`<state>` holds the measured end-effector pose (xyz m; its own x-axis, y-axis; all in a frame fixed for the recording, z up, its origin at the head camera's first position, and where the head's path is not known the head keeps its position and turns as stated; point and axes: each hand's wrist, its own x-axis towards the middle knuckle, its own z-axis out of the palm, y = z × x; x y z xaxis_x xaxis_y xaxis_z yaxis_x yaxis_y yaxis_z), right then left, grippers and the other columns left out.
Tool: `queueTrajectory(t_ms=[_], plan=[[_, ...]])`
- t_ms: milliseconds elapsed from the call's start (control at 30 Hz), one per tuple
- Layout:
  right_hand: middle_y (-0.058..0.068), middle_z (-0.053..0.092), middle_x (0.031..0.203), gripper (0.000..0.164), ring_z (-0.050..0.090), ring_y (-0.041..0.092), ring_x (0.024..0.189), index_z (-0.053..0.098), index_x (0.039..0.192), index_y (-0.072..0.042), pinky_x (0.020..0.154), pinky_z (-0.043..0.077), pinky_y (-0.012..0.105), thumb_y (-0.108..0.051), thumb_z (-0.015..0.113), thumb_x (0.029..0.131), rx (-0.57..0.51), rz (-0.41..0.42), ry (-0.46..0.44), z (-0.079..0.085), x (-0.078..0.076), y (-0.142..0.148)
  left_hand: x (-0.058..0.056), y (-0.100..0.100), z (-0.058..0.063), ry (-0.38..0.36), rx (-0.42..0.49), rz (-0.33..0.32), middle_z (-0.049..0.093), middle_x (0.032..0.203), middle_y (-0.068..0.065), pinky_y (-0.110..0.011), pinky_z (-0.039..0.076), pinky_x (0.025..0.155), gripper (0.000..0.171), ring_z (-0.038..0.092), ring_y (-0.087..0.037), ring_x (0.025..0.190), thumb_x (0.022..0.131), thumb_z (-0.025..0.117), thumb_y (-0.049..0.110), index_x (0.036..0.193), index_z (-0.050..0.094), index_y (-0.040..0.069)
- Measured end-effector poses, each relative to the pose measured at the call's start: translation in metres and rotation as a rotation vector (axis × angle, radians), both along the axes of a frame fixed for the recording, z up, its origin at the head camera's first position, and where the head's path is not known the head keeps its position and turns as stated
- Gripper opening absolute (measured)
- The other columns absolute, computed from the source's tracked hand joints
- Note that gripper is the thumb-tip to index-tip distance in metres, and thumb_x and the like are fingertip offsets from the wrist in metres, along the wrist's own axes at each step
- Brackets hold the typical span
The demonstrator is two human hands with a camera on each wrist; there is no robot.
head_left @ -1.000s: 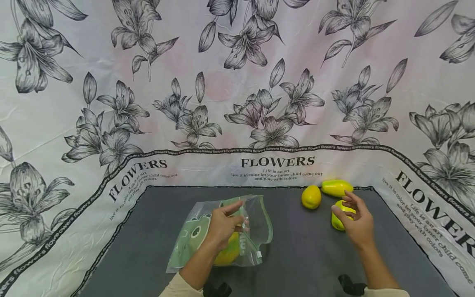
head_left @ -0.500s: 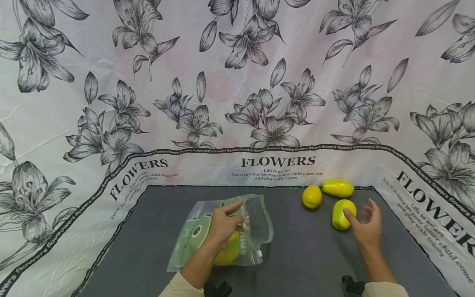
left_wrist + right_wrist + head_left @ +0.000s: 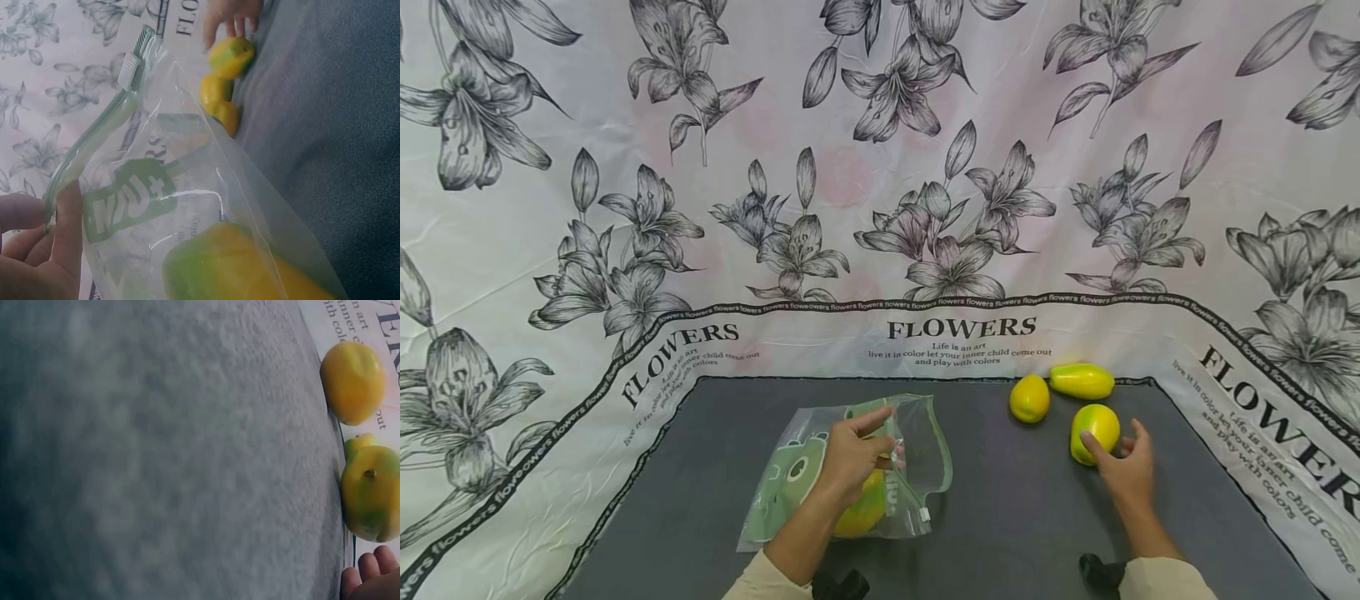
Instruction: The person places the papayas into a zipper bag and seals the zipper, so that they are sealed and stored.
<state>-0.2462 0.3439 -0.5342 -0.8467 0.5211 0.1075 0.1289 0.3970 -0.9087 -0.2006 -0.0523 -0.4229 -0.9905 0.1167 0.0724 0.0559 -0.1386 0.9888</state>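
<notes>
My left hand (image 3: 855, 457) pinches the zip edge of a clear slider bag (image 3: 782, 479) with a green cartoon print. In the left wrist view the thumb and fingers grip the green zip strip (image 3: 94, 134), and the white slider (image 3: 129, 72) sits further along it. A large yellow-green fruit (image 3: 219, 265) lies inside the bag. At the right, my right hand (image 3: 1131, 475) is spread beside a squat yellow-green fruit (image 3: 1094, 433), thumb overlapping its near side. The right wrist view puts the fingertips (image 3: 369, 565) close to that fruit, holding nothing.
Behind the squat fruit lie a rounded yellow fruit (image 3: 1029, 398) and a longer yellow one (image 3: 1082, 381), close together near the table's back edge. The dark grey tabletop (image 3: 985, 500) meets a flower-printed cloth (image 3: 820, 346) at the back and sides.
My right hand swung right, away from over the squat fruit, then came back left and slightly down to its near right side. The left hand and bag have stayed put.
</notes>
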Motion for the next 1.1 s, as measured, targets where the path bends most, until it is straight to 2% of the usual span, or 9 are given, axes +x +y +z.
queueTrajectory(t_ms=[233,433,633,767,900,1000,1100], plan=[[0.035,0.027,0.143,0.105,0.032,0.049,0.127,0.004,0.155,-0.003,0.101,0.029,0.064,-0.051,0.067,0.086,0.042,0.025,-0.045,-0.010,-0.004,-0.004,0.000,-0.001,-0.002,-0.016,0.008,0.004,0.045,0.140,-0.024,-0.037,0.060,0.063,0.050,0.069,-0.026,0.071,0.086,0.061,-0.009,0.134,0.054,-0.002],[0.035,0.029,0.140,0.099,0.032,0.051,0.122,0.011,0.153,0.000,0.097,0.028,0.065,-0.044,0.069,0.086,0.119,0.000,-0.051,-0.013,-0.007,-0.007,-0.002,0.000,-0.002,-0.019,0.023,0.008,0.047,0.138,-0.023,-0.037,0.060,0.063,0.050,0.069,-0.024,0.069,0.085,0.061,-0.010,0.134,0.055,-0.003],[0.031,0.035,0.142,0.085,0.036,0.047,0.123,0.021,0.150,-0.001,0.100,0.030,0.061,-0.033,0.069,0.087,0.032,-0.071,-0.040,-0.008,-0.003,-0.004,-0.003,0.000,-0.002,-0.013,0.026,0.002,0.045,0.139,-0.026,-0.037,0.060,0.064,0.049,0.069,-0.026,0.072,0.085,0.061,-0.010,0.134,0.055,-0.004],[0.029,0.037,0.142,0.078,0.036,0.044,0.125,0.027,0.147,0.001,0.101,0.030,0.058,-0.031,0.068,0.088,-0.029,-0.127,0.006,-0.005,0.003,0.003,-0.002,0.000,-0.002,-0.023,0.017,0.006,0.045,0.139,-0.025,-0.037,0.060,0.064,0.049,0.069,-0.025,0.072,0.085,0.061,-0.009,0.134,0.055,-0.002],[0.028,0.040,0.139,0.073,0.038,0.042,0.122,0.034,0.144,0.002,0.097,0.034,0.055,-0.033,0.066,0.089,-0.062,-0.161,0.031,-0.004,0.009,0.012,-0.002,0.000,-0.002,-0.029,0.004,0.013,0.044,0.139,-0.025,-0.037,0.060,0.063,0.049,0.069,-0.026,0.071,0.085,0.062,-0.009,0.134,0.056,-0.001],[0.025,0.042,0.136,0.069,0.039,0.038,0.120,0.040,0.144,0.000,0.093,0.037,0.049,-0.036,0.065,0.090,-0.075,-0.184,0.037,-0.003,0.013,0.020,-0.002,0.000,-0.002,-0.026,-0.002,0.014,0.045,0.139,-0.025,-0.037,0.060,0.063,0.049,0.069,-0.026,0.070,0.085,0.062,-0.009,0.133,0.057,-0.001],[0.022,0.043,0.135,0.067,0.038,0.034,0.120,0.043,0.145,-0.005,0.089,0.040,0.037,-0.037,0.064,0.091,-0.085,-0.192,0.039,-0.001,0.017,0.028,-0.003,0.001,-0.003,-0.025,0.000,0.013,0.045,0.139,-0.024,-0.037,0.060,0.063,0.049,0.069,-0.026,0.070,0.085,0.062,-0.008,0.133,0.057,0.000]])
